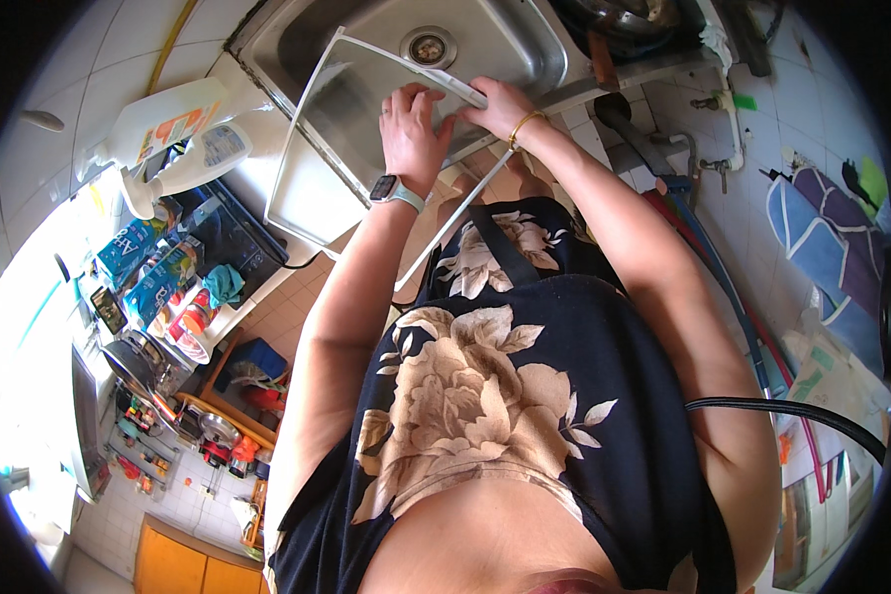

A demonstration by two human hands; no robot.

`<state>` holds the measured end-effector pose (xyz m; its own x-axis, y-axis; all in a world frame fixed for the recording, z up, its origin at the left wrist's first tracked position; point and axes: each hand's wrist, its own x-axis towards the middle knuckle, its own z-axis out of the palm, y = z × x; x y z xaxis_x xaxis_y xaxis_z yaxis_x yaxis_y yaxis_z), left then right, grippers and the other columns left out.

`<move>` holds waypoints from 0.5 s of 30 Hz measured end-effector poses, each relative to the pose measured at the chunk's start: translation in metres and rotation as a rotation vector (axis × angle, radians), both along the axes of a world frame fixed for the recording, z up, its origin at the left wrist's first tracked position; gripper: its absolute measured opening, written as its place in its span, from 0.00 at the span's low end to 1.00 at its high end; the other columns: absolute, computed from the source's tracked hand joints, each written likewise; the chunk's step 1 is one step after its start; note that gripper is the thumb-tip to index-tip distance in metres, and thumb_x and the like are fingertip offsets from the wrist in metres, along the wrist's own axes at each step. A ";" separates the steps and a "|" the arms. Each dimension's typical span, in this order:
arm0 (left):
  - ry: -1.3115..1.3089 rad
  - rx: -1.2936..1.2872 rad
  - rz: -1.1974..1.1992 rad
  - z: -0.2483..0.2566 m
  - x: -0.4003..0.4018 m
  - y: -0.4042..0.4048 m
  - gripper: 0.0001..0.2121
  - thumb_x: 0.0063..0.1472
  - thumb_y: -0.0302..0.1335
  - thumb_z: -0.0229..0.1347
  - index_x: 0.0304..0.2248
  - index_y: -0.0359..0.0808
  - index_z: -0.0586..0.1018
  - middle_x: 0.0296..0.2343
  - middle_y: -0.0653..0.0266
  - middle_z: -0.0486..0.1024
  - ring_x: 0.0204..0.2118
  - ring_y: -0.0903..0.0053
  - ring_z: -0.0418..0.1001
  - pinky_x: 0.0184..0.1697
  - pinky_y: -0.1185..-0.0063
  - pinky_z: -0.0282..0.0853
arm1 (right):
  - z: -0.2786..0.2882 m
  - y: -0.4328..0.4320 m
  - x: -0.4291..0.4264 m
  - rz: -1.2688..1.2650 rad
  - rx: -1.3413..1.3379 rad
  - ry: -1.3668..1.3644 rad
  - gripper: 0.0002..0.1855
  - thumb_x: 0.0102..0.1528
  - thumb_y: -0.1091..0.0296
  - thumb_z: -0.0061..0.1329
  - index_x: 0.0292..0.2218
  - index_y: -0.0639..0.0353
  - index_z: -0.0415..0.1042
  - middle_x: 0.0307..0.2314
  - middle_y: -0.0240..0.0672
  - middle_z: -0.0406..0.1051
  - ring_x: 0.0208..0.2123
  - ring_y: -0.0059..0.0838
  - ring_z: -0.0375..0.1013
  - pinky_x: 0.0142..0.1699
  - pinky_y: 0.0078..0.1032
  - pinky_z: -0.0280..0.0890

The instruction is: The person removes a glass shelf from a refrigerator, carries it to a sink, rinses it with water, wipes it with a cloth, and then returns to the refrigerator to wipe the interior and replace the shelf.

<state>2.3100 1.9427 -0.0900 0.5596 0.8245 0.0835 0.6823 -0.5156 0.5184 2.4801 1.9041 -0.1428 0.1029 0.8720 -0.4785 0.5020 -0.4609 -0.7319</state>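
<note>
A clear panel with a white rim (295,128), resembling a refrigerator shelf, is held tilted over the near edge of the stainless steel sink (327,63). My right hand (501,111) grips the thicker white strip along its far side, near the corner. My left hand (416,134) lies over the clear middle with its fingers somewhat bent and apart; it seems to touch the surface. Through the panel the sink's front rim shows. Beyond the strip is the sink drain (429,49), with bits of debris in its strainer.
Large plastic bottles (171,119) stand left of the sink. Blue cartons (137,249) and a teal cloth (223,284) sit farther along that counter. A wok (631,30) is at the sink's right. Water taps (713,165) and hanging cloths (824,223) line the right wall.
</note>
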 end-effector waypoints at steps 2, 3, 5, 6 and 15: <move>0.002 0.005 -0.006 -0.002 0.000 0.001 0.20 0.44 0.24 0.65 0.39 0.41 0.75 0.40 0.62 0.70 0.43 0.61 0.68 0.45 0.67 0.64 | -0.001 -0.002 0.000 -0.020 0.048 0.007 0.27 0.44 0.54 0.60 0.43 0.60 0.72 0.35 0.47 0.76 0.39 0.48 0.75 0.44 0.35 0.69; 0.004 0.006 -0.011 -0.003 0.000 0.001 0.20 0.44 0.24 0.65 0.39 0.41 0.75 0.40 0.62 0.70 0.44 0.61 0.68 0.45 0.67 0.64 | -0.002 -0.004 0.000 -0.030 0.073 0.011 0.27 0.44 0.55 0.60 0.43 0.59 0.72 0.35 0.47 0.76 0.39 0.48 0.75 0.44 0.35 0.69; 0.007 0.009 -0.021 -0.004 -0.001 0.002 0.20 0.44 0.25 0.65 0.39 0.41 0.76 0.40 0.62 0.70 0.44 0.61 0.68 0.45 0.67 0.64 | -0.007 -0.007 0.000 -0.042 0.139 0.035 0.26 0.45 0.55 0.60 0.43 0.59 0.72 0.35 0.47 0.76 0.39 0.47 0.75 0.44 0.35 0.69; 0.007 0.008 -0.019 -0.004 0.000 0.002 0.19 0.44 0.25 0.65 0.39 0.41 0.76 0.40 0.62 0.70 0.44 0.61 0.68 0.45 0.67 0.65 | -0.007 -0.008 0.001 -0.045 0.172 0.048 0.26 0.45 0.55 0.60 0.43 0.59 0.72 0.35 0.47 0.76 0.39 0.47 0.75 0.44 0.35 0.69; 0.090 0.044 -0.045 -0.003 -0.004 -0.007 0.24 0.52 0.30 0.61 0.50 0.42 0.72 0.53 0.57 0.64 0.55 0.58 0.62 0.56 0.63 0.58 | 0.002 -0.015 0.013 -0.013 0.086 -0.024 0.17 0.51 0.59 0.55 0.41 0.55 0.74 0.30 0.38 0.77 0.34 0.37 0.77 0.40 0.30 0.69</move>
